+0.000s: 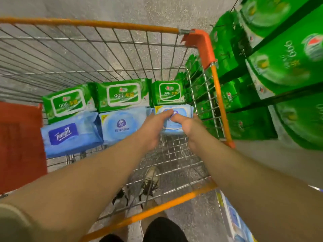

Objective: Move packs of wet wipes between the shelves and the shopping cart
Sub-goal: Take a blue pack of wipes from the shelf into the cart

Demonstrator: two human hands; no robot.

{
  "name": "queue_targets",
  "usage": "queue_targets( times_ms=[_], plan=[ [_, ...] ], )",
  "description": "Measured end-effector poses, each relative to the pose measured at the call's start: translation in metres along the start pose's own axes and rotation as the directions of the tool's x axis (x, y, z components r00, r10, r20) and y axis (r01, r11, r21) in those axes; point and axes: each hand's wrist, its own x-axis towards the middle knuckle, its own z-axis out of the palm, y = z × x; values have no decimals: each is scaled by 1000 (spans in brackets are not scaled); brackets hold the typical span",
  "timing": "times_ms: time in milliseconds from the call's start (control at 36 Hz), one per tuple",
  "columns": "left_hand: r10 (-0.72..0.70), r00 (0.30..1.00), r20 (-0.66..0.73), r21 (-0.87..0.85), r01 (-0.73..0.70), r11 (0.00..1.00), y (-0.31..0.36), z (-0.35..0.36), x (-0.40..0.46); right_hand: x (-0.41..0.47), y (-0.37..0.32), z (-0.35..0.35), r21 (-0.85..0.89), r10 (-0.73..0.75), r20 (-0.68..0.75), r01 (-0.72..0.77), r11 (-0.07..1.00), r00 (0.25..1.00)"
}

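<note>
Head view: both hands on a blue wipes pack [174, 119] in the shopping cart [221, 102].
Left hand [153, 126] and right hand [185, 126] curl fingers around it, beside the green packs [122, 95]; probably soft, light, slippery film, best gripped at its edges.

- Both forearms are bare to the wrist; no watch, ring or band is seen on the left hand [150, 130] or right hand [185, 126].
- A short olive-khaki sleeve [12, 222] is worn on the left upper arm.
- Black shorts [162, 229] are worn.
- A pale laced shoe [152, 179] is seen through the cart mesh.
</note>
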Motion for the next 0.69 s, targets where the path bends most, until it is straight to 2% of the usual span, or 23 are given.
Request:
queue_targets(
  times_ms=[139,222,361,472,611,694],
  plan=[
    [30,999,-20,-27,-31,999,-18,-6,38,14,9,15,-15,-31,-70,30,999,997],
    [17,997,-82,-4,-18,1000,-33,-9,65,25,13,20,-40,-45,-118,41,998,992],
    [72,973,-218,255,-14,967,-11,10,35,44,26,25,-97,-56,-150,41,994,987],
    [91,942,-325,366,37,930,-7,16,29,51,30,29,-198,-100,-177,64,978,979],
    [18,970,-243,301,58,952,4,23,12,43,27,27,-145,-77,-128,58,988,989],
    [14,957,-290,277,69,958,-6,16,35,34,21,28,-165,-67,-149,42,985,987]
  ],
)
